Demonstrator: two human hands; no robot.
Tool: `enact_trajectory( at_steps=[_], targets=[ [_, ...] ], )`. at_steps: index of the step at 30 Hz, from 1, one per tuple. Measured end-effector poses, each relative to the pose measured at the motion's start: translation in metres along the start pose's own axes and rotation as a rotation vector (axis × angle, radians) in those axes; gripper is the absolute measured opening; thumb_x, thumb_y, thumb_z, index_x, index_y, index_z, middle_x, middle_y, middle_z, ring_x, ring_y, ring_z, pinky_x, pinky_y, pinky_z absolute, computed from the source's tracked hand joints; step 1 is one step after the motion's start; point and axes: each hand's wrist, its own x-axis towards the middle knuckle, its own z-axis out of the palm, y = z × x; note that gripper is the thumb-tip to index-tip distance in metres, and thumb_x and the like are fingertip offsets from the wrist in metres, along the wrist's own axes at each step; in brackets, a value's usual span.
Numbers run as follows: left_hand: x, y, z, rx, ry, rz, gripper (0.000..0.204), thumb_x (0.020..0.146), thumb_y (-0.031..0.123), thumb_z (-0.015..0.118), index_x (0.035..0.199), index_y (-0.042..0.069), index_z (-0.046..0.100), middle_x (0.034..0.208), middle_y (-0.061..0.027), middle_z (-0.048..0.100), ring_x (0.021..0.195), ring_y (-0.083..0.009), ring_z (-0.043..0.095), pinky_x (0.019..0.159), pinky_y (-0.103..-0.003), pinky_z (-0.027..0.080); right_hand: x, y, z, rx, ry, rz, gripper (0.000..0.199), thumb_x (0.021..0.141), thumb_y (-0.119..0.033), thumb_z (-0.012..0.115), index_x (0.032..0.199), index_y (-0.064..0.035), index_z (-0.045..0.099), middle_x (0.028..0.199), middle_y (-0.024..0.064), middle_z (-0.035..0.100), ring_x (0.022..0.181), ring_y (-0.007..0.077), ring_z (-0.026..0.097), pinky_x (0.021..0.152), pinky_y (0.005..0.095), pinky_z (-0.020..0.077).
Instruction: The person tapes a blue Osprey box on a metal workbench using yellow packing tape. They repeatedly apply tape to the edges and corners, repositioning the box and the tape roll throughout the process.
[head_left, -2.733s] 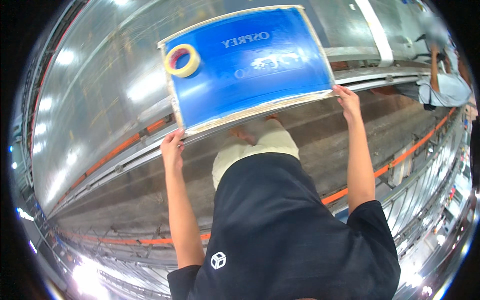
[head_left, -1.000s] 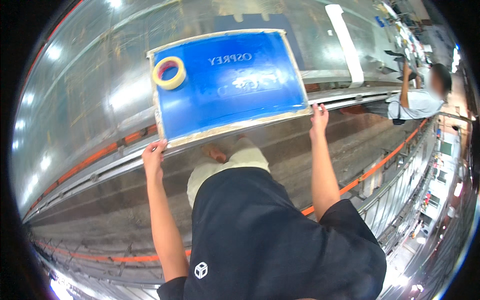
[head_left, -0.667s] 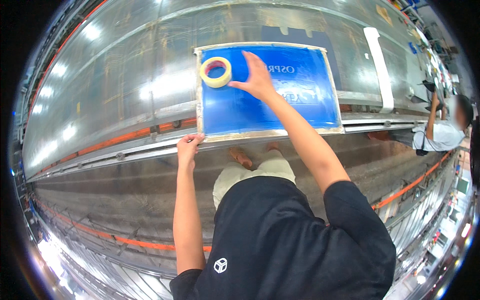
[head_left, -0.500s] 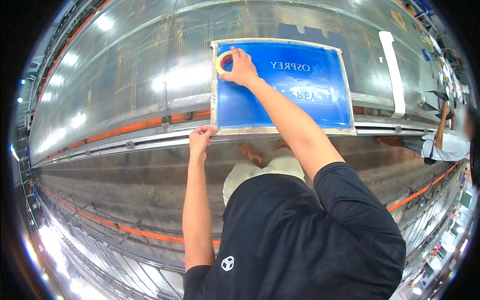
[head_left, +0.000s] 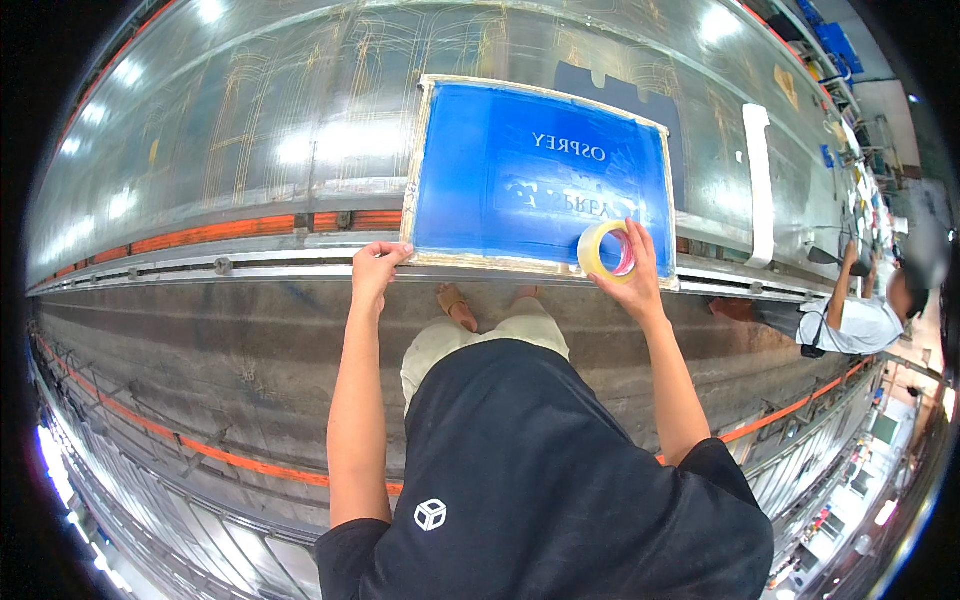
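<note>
A screen-printing frame (head_left: 470, 170) with a blue coated mesh and pale mirrored lettering lies on a long metal table. Taped, worn edging runs round its border. With thumb and fingers closed, my left hand (head_left: 377, 272) pinches the frame's near left corner; whether a strip of tape is also in them I cannot make out. My right hand (head_left: 636, 275) grips a roll of clear yellowish tape (head_left: 590, 250) with a pink inner core. That roll is upright over the frame's near edge, close to the right corner.
A dark notched sheet (head_left: 625, 95) lies partly under the frame's far side. To the right is a long white strip (head_left: 758, 190). Metal rails (head_left: 220, 267) run along the table's near edge. Another person (head_left: 850, 325) stands farther right by the table.
My right hand has carried the tape roll from the frame's far left corner to its near right edge. My left hand stays at the near left corner. The view has shifted slightly.
</note>
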Motion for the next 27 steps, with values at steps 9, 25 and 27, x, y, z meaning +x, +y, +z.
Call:
enact_trajectory(
  at_steps=[9, 25, 27],
  targets=[
    [0.006, -0.005, -0.004, 0.022, -0.039, 0.017, 0.027, 0.075, 0.025, 0.085, 0.084, 0.008, 0.066, 0.075, -0.0001, 0.065, 0.059, -0.0072, 0.052, 0.055, -0.022, 0.042, 0.016, -0.035, 0.078, 0.009, -0.095, -0.148, 0.105, 0.066, -0.035, 0.086, 0.150, -0.0014, 0.032, 0.146, 0.0233, 0.038, 0.134, 0.0405, 0.037, 0.112, 0.0470, 0.0317],
    [0.011, -0.013, -0.008, -0.088, 0.037, 0.060, 0.046, 0.090, 0.043, 0.070, 0.102, 0.000, 0.057, 0.091, -0.0099, 0.067, 0.061, -0.0137, 0.059, 0.055, -0.030, 0.051, 0.046, -0.139, 0.161, 0.032, -0.239, -0.222, 0.109, 0.063, -0.039, 0.085, 0.150, -0.0031, 0.030, 0.146, 0.0193, 0.036, 0.133, 0.0392, 0.037, 0.108, 0.0481, 0.0358],
    [0.013, -0.012, -0.008, -0.144, 0.030, 0.032, 0.053, 0.093, 0.049, 0.062, 0.110, 0.000, 0.053, 0.096, -0.0125, 0.066, 0.062, -0.0154, 0.061, 0.054, -0.032, 0.052, 0.050, -0.146, 0.169, 0.010, -0.235, -0.233, 0.109, 0.063, -0.040, 0.085, 0.149, -0.0029, 0.030, 0.146, 0.0190, 0.036, 0.133, 0.0391, 0.037, 0.108, 0.0482, 0.0364]
  ],
)
